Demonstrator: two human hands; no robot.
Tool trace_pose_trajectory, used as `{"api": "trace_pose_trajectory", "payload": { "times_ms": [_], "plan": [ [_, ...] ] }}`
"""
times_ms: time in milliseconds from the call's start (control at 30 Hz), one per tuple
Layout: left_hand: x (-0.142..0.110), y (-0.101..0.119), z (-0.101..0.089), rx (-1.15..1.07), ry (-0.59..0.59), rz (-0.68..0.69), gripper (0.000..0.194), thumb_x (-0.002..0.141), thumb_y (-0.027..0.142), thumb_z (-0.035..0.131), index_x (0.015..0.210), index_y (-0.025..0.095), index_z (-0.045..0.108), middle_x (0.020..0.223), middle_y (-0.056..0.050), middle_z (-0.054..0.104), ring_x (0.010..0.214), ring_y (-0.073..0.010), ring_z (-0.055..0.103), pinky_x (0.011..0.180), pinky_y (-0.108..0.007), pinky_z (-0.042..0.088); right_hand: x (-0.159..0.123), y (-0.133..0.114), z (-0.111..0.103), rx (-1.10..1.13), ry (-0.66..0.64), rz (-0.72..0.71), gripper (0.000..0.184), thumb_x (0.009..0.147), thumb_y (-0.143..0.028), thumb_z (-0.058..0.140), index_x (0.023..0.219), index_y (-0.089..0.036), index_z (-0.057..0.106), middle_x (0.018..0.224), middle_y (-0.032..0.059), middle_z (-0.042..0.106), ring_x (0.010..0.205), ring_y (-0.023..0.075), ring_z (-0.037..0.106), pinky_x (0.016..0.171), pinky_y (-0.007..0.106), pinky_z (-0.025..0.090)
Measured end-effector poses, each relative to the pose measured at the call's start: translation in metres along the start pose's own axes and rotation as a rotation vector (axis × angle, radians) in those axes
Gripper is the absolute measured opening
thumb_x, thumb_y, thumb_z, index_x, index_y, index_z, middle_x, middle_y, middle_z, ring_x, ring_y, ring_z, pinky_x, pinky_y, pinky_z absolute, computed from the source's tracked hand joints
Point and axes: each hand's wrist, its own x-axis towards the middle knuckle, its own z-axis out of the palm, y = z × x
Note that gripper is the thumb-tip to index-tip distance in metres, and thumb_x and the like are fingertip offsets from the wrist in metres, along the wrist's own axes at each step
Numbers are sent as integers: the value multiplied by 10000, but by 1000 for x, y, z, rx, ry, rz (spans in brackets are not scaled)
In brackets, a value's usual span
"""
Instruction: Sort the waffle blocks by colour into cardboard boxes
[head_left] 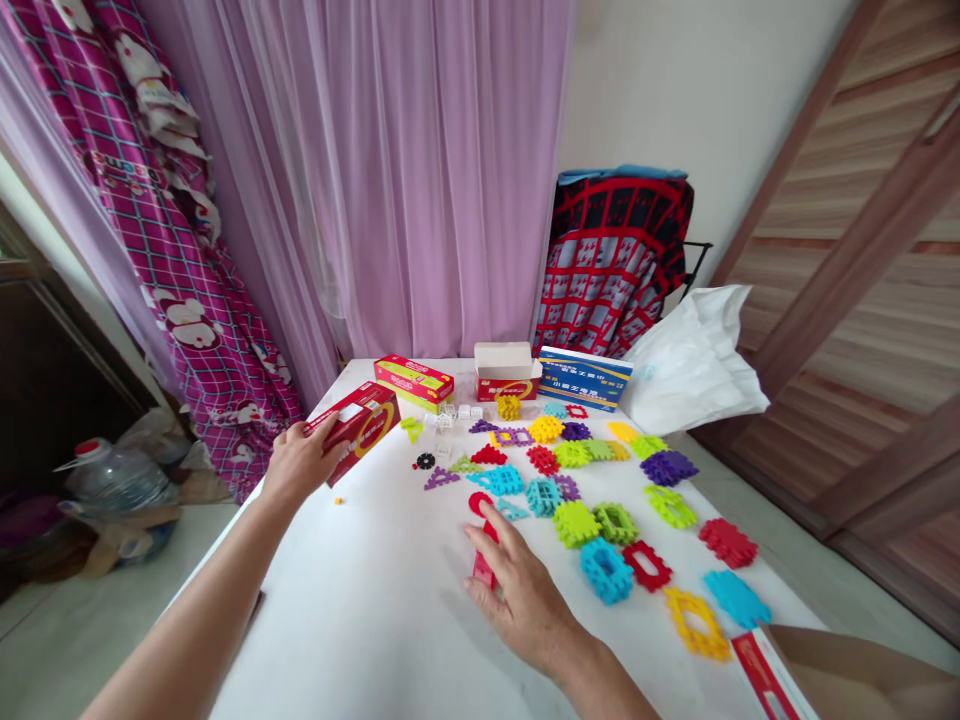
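Note:
My left hand (pixel 296 465) grips a red cardboard box (pixel 365 425) with yellow print at the table's left edge, its fingers over the near end. Over the middle of the table, my right hand (pixel 517 595) has its thumb and fingers closed around a red plastic piece (pixel 484 570), partly hidden by the fingers. Just beyond it lies a round red piece (pixel 480 503). Blue triangle pieces (pixel 512 510) and a light-blue block (pixel 543 496) are nearby. A tiny orange piece (pixel 338 501) lies close to my left hand, and a black wheel-like piece (pixel 426 461) farther off.
Colourful toothed blocks spread over the right side, including a yellow frame (pixel 697 640). At the back stand a red-and-yellow box (pixel 414 380), an opened red box (pixel 507 385), a blue box (pixel 581 380) and a white bag (pixel 694 360). An open carton (pixel 847 670) occupies the near right corner.

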Motion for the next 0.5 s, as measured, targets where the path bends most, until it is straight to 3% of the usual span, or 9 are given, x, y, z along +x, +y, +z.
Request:
{"api": "trace_pose_trajectory", "payload": {
  "times_ms": [233,367,500],
  "plan": [
    [77,16,27,6,0,-207,767,788,673,370,1408,229,451,1247,-282,510,1126,-517,486,814,-543,398,-8,26,-3,-64,-52,-32,572,862,-414,575,1412,-304,463,1534,111,329,1373,300,374,1072,436,426],
    [92,22,43,2,-62,-224,784,740,745,389,1365,277,471,1246,-196,547,1125,-498,505,812,-546,407,0,23,-10,-75,-45,24,543,837,-359,614,1364,-283,511,1531,117,337,1364,291,388,1080,398,411],
    [97,18,59,20,-128,-190,877,680,869,278,1361,325,382,1297,-108,521,1184,-522,438,797,-575,426,1,8,-22,-36,6,66,489,849,-395,604,1325,-302,531,1508,85,378,1339,257,414,1085,370,395]
  ]
}}
